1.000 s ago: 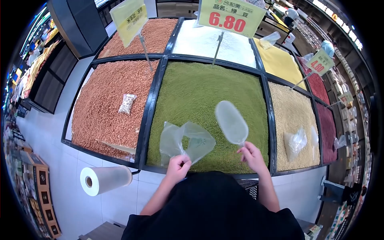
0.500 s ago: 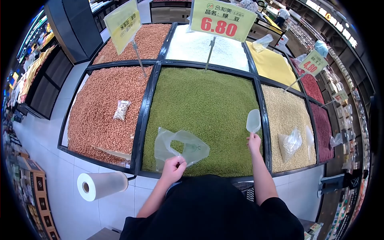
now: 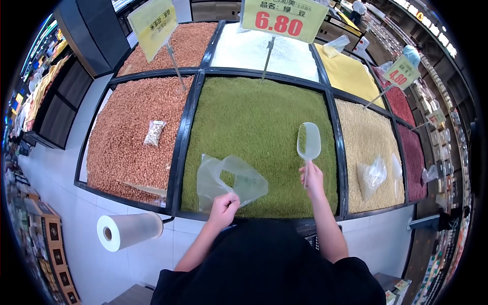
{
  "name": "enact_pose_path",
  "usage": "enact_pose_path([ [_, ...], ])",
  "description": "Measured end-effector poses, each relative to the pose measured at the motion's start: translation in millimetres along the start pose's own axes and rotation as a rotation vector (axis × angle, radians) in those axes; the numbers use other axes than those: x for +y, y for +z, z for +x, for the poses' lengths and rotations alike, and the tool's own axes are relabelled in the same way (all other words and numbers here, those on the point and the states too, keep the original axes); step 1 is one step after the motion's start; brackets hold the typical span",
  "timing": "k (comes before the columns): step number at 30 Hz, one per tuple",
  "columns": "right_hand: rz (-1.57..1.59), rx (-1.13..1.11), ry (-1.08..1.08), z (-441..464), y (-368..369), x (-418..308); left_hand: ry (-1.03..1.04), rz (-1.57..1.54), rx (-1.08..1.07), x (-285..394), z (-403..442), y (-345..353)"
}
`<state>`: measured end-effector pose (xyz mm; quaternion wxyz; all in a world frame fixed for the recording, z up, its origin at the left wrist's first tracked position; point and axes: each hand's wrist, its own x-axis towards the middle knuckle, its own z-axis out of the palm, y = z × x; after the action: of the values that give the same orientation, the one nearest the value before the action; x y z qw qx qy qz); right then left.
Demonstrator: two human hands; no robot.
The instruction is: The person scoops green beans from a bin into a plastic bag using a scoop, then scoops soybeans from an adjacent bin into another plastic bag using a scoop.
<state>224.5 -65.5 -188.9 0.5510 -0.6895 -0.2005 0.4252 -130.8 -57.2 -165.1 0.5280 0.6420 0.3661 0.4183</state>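
Observation:
My left hand (image 3: 224, 209) pinches the near edge of a thin clear plastic bag (image 3: 249, 182), which spreads out over the near part of the green mung beans (image 3: 254, 117). In my right hand (image 3: 312, 180) is the handle of a translucent plastic scoop (image 3: 309, 143), fingers wrapped round it. The scoop's bowl points away from me, above the right part of the beans. Green shows at the bowl's left side; I cannot tell whether beans lie in it or show through.
Black dividers (image 3: 183, 147) frame the bins. Peanuts (image 3: 127, 132) with a small packet (image 3: 154, 133) fill the left one; pale grain (image 3: 363, 134) with a bagged scoop (image 3: 373, 178) is at right. Beyond the beans stands a price sign (image 3: 282, 23). A plastic bag roll (image 3: 129, 231) sticks out front left.
My right hand has moved left with the scoop, away from the right divider, and the bowl shows more fully. My left hand still holds the bag in nearly the same place.

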Motion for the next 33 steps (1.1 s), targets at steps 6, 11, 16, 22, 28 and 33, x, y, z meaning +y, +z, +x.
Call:
enact_pose_path([
  [6,0.049,-0.193,0.129,-66.4,-22.7,-16.2,-0.079,-0.146,-0.006,-2.3,1.9,2.9],
  [11,-0.042,-0.405,0.213,-117.1,-47.4,-62.4,-0.059,-0.168,-0.009,-4.9,2.0,3.3],
  [16,-0.135,-0.729,0.228,-147.2,-57.7,-98.8,-0.118,-0.139,-0.073,-3.7,3.2,1.4],
  [22,-0.303,-0.839,0.290,-157.2,-25.2,-122.6,-0.101,-0.106,-0.095,-5.1,3.4,0.1],
  [28,-0.608,-0.747,0.172,-159.6,13.1,-108.0,-0.093,-0.128,-0.092,-2.1,-1.6,-0.7],
  [33,-0.709,-0.707,0.048,-165.2,40.5,-117.7,-0.078,-0.132,-0.099,-2.5,-2.7,-1.0],
])
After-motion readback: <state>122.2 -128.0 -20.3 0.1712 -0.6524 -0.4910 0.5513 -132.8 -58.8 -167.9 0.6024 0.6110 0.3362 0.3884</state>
